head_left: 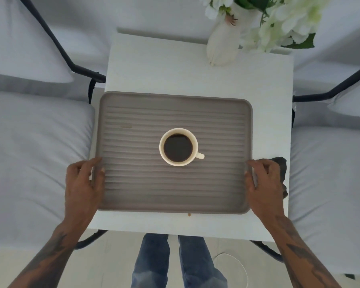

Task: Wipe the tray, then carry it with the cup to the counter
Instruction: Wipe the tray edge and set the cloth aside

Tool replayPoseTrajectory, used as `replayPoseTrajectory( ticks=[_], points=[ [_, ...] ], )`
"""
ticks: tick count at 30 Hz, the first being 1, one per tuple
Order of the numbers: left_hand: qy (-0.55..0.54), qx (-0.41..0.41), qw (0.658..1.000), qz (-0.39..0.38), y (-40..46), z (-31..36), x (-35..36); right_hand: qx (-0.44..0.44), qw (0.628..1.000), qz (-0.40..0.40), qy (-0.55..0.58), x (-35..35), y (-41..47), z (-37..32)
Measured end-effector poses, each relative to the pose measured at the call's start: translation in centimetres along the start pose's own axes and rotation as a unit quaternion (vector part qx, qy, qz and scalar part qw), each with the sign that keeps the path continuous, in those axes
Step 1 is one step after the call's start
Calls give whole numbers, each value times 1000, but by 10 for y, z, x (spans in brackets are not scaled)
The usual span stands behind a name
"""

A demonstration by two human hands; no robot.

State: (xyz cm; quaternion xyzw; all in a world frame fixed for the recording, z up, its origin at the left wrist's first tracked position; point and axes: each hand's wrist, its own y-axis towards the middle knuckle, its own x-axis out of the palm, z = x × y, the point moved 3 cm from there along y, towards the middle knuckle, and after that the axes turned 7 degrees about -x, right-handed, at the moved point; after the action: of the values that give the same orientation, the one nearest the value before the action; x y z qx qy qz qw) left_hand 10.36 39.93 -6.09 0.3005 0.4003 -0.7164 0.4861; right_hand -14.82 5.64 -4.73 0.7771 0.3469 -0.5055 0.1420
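Grey cushioned seats (29,142) flank our white bench (195,73), which carries a ribbed grey tray (175,190) lying flat near its front edge. Our left hand (82,183) has its fingers (96,161) curled around the tray's left rim, thumb on top; our right hand (262,186) clasps the right rim the same way. A white vase (222,44) of pale flowers stands at the bench's far side. Just beside the right hand lies a dark cloth (282,169). A cream cup (179,146) of dark coffee sits upright mid-tray, and a small brown stain (126,127) marks the tray's left part.
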Motion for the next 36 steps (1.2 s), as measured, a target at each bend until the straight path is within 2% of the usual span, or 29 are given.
replayPoseTrajectory(
  ticks=[7, 9, 11, 13, 15, 16, 18, 21, 24, 27, 28, 30, 32, 34, 36],
  points=[
    [17, -6, 1000, 7, 5, 10, 7, 17, 1000, -19, 17, 13, 6, -10],
    [21, 1, 1000, 7, 7, 10, 8, 2, 1000, 17, 5, 0, 5, -12],
    [25, 20, 999, 16, 6, 9, 7, 4, 996, 72, -52, -19, 0, -5],
    [44, 40, 998, 33, 4, 7, 7, 84, 991, 36, -103, -28, -9, 14],
    [77, 67, 993, 63, -1, 9, 8, 150, 984, -51, -83, -23, -20, 29],
    [94, 86, 989, 76, -4, 12, 8, 153, 983, -75, -62, -19, -24, 36],
    [127, 119, 981, 82, -11, 19, 13, 142, 985, -87, -36, -21, -23, 40],
    [160, 152, 974, 50, -24, 28, 27, 142, 988, -53, 4, -42, 3, 33],
    [155, 144, 977, -4, -34, 32, 46, 34, 997, -57, 32, -66, 46, -21],
    [127, 123, 984, -33, -40, 30, 58, -155, 986, -51, 41, -68, 93, -116],
    [124, 125, 984, -38, -41, 29, 60, -205, 975, -74, 36, -57, 109, -146],
    [125, 136, 982, -45, -42, 27, 62, -290, 944, -158, 15, -22, 134, -197],
    [127, 148, 980, -45, -42, 26, 62, -363, 899, -240, -55, 22, 150, -237],
    [133, 157, 978, -44, -42, 24, 62, -392, 857, -303, -141, 67, 153, -264],
    [139, 161, 976, -41, -42, 24, 62, -429, 823, -330, -175, 106, 144, -281]
  ],
)
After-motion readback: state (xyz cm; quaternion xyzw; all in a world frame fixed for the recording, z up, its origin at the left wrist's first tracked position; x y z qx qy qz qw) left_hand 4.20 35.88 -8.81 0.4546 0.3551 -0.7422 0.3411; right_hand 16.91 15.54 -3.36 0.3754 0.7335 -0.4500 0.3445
